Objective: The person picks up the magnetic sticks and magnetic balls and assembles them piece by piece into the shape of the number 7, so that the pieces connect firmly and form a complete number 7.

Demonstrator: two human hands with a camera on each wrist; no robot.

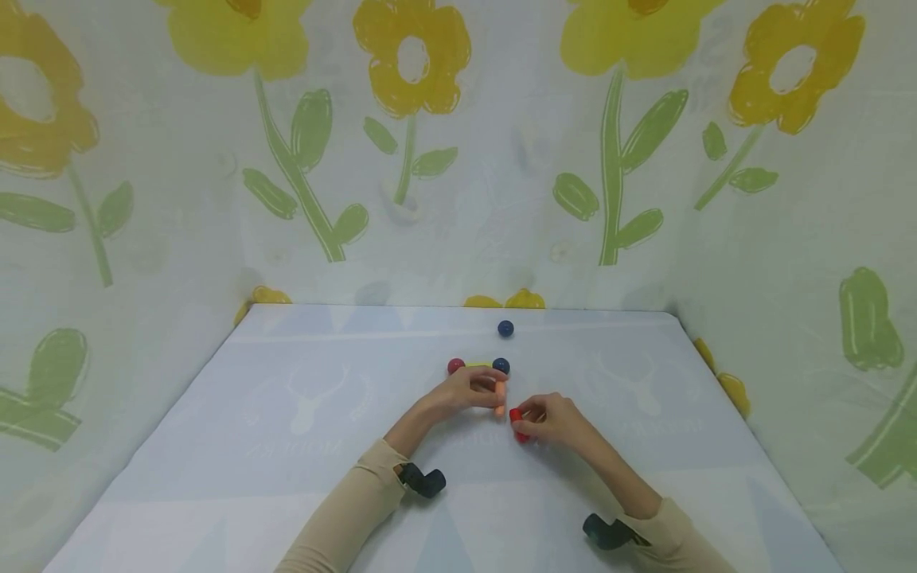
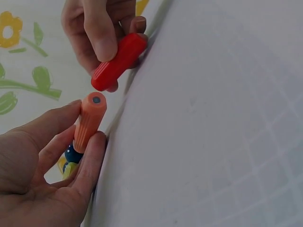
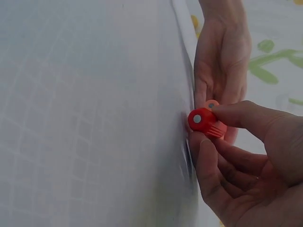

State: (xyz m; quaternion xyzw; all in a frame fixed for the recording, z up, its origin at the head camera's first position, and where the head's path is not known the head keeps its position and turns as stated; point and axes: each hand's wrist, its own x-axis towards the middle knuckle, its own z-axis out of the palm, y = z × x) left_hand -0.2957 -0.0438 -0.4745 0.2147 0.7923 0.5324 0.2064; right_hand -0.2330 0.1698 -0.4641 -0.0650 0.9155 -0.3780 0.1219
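here, the hands (image 1: 462,390) (image 1: 556,419) pinch rods (image 2: 90,123) (image 2: 124,59) (orange left, red right).

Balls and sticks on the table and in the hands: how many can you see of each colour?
Dark blue balls: 2
Red ball: 1
Yellow stick, partly hidden: 1
Orange stick: 1
Red stick: 1
Total: 6
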